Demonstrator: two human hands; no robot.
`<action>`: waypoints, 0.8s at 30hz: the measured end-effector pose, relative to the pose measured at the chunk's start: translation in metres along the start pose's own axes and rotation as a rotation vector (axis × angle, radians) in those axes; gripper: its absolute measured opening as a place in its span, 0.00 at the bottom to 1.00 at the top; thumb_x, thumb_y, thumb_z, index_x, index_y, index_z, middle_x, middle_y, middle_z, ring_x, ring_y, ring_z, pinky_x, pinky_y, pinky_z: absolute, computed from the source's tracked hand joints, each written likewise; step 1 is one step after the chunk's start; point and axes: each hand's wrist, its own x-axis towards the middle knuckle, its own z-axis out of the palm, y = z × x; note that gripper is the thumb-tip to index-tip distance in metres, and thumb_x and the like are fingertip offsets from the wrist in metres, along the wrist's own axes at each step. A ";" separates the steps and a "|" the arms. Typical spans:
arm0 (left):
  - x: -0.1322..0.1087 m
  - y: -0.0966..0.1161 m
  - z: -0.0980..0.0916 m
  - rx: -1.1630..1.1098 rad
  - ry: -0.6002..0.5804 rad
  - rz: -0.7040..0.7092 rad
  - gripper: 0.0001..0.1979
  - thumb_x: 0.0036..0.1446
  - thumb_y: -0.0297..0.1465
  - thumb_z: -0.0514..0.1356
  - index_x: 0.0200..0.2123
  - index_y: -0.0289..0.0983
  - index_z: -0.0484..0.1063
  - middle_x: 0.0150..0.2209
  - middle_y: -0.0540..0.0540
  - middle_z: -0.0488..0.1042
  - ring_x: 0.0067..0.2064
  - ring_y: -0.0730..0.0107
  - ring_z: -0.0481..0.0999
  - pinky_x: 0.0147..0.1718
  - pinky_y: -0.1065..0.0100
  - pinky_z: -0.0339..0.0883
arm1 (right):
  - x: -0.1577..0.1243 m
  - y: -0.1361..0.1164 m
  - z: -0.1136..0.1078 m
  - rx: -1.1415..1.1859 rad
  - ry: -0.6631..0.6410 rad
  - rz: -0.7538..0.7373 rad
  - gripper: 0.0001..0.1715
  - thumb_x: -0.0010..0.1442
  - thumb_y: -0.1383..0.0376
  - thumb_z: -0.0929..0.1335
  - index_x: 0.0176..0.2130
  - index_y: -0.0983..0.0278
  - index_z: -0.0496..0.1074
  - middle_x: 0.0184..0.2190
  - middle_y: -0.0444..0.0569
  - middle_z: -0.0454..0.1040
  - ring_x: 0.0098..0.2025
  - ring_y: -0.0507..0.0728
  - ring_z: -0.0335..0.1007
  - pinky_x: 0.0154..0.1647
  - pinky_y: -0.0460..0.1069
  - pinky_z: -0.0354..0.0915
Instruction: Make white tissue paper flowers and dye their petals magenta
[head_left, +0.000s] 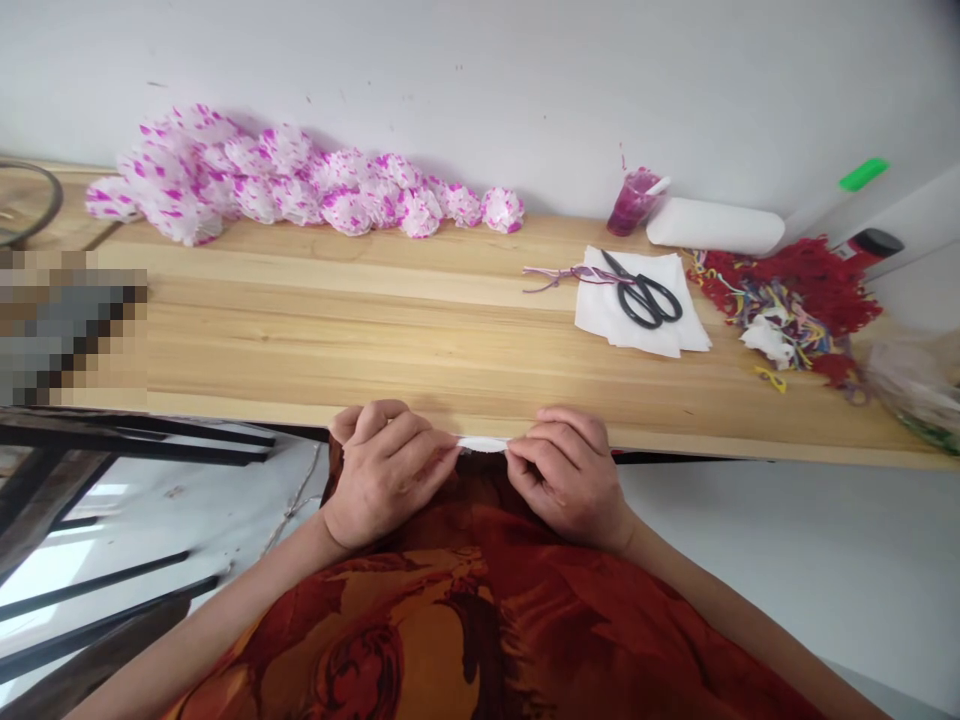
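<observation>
Between my two hands a narrow strip of folded white paper (483, 444) is stretched just in front of the table's edge. My left hand (390, 465) pinches its left end, and my right hand (570, 470) pinches its right end; both hands have curled fingers. Farther off on the right, black-handled scissors (646, 300) lie on a stack of white paper sheets (660, 340). Purple and white strings (555, 275) cross the stack's left side, partly under the blades.
White-and-magenta paper flowers (349, 190) line the wall at the back left. A cup of magenta liquid (632, 203), a white roll (715, 225) and red yarn (814, 285) with coloured string scraps occupy the right side. A plastic bag (919, 380) lies at the far right.
</observation>
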 end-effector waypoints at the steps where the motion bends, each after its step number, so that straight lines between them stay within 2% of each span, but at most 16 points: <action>1: 0.000 0.000 0.000 0.004 0.000 -0.002 0.03 0.53 0.29 0.68 0.31 0.42 0.77 0.27 0.50 0.76 0.39 0.63 0.70 0.41 0.63 0.62 | 0.000 0.000 0.000 0.001 -0.005 0.002 0.08 0.54 0.72 0.73 0.34 0.61 0.73 0.31 0.45 0.77 0.46 0.61 0.73 0.48 0.56 0.68; 9: 0.004 0.002 0.000 0.022 -0.030 -0.041 0.07 0.52 0.29 0.68 0.25 0.41 0.75 0.25 0.49 0.75 0.38 0.61 0.70 0.41 0.61 0.62 | 0.004 -0.002 -0.003 0.022 -0.039 0.061 0.08 0.55 0.72 0.73 0.33 0.59 0.73 0.30 0.45 0.77 0.46 0.61 0.72 0.48 0.56 0.67; 13: 0.005 0.003 0.000 0.024 -0.007 -0.115 0.08 0.53 0.31 0.69 0.23 0.41 0.75 0.26 0.49 0.75 0.41 0.60 0.71 0.42 0.59 0.60 | 0.004 -0.001 -0.004 0.024 -0.048 0.062 0.11 0.56 0.71 0.73 0.39 0.59 0.75 0.33 0.45 0.79 0.45 0.60 0.72 0.49 0.56 0.67; 16: 0.002 0.002 0.001 -0.004 -0.009 -0.145 0.03 0.53 0.32 0.69 0.32 0.44 0.79 0.30 0.49 0.78 0.42 0.60 0.71 0.42 0.59 0.60 | 0.002 0.001 -0.004 0.013 -0.047 0.023 0.16 0.56 0.71 0.74 0.44 0.59 0.75 0.34 0.45 0.79 0.45 0.60 0.72 0.48 0.56 0.67; 19: -0.002 -0.001 0.003 -0.043 -0.021 -0.093 0.13 0.54 0.28 0.68 0.44 0.48 0.79 0.32 0.50 0.78 0.41 0.63 0.70 0.41 0.61 0.61 | -0.001 0.004 -0.002 0.018 -0.040 -0.007 0.16 0.55 0.71 0.74 0.44 0.59 0.76 0.33 0.45 0.79 0.45 0.60 0.73 0.47 0.56 0.67; 21: -0.004 -0.003 0.003 -0.048 -0.038 -0.026 0.16 0.55 0.26 0.68 0.46 0.48 0.79 0.33 0.50 0.78 0.42 0.64 0.70 0.41 0.63 0.62 | -0.001 0.004 -0.001 0.020 -0.037 -0.020 0.15 0.56 0.71 0.74 0.43 0.59 0.76 0.34 0.44 0.79 0.45 0.60 0.73 0.47 0.56 0.67; 24: -0.004 -0.004 0.001 -0.034 -0.032 0.005 0.14 0.55 0.26 0.68 0.44 0.46 0.79 0.33 0.49 0.78 0.42 0.64 0.70 0.41 0.63 0.64 | 0.002 0.003 -0.002 0.017 -0.040 -0.018 0.11 0.56 0.71 0.73 0.41 0.59 0.75 0.34 0.45 0.79 0.46 0.60 0.74 0.48 0.56 0.68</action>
